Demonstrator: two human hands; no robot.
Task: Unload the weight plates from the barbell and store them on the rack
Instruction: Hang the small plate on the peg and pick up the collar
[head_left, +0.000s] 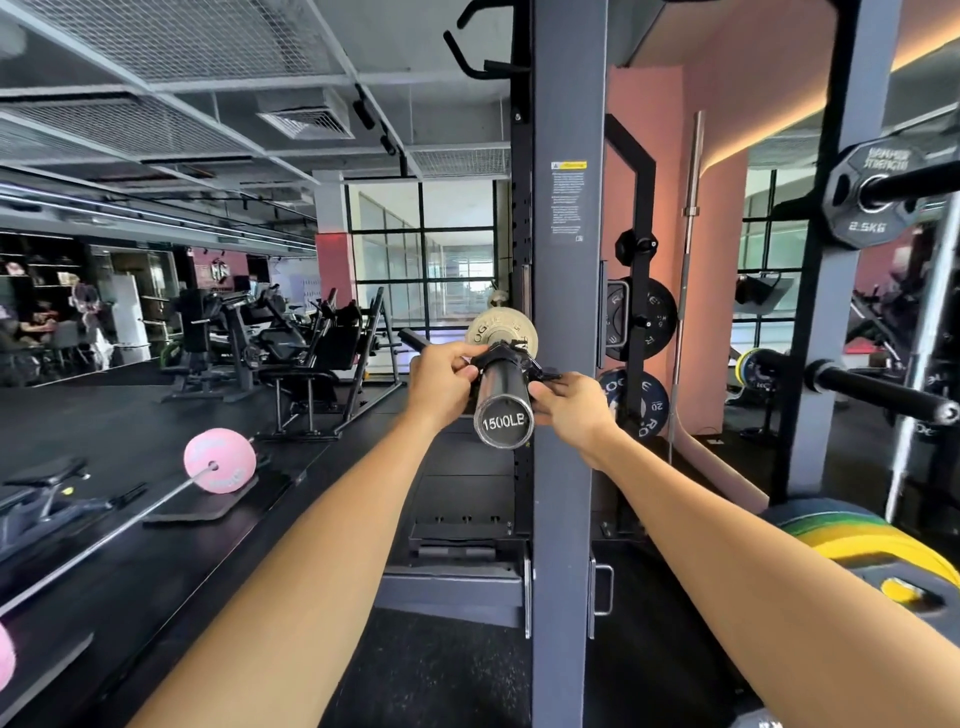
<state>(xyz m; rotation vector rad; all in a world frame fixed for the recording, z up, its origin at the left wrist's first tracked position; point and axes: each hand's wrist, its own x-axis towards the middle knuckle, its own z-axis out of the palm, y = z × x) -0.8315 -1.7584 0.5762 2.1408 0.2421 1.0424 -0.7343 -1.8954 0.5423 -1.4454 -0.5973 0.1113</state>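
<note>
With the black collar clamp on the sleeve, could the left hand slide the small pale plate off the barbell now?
Probably not yet. The black collar clamp sits on the chrome barbell sleeve in front of the small pale metal plate, and both the left hand and right hand are on it.

both bare arms reach straight out, left hand and right hand close together, fingers pinching

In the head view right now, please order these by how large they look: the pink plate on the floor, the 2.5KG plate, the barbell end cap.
1. 2.5KG plate
2. pink plate
3. barbell end cap

These are apparent sizes only; the cap is nearest the camera.
</note>
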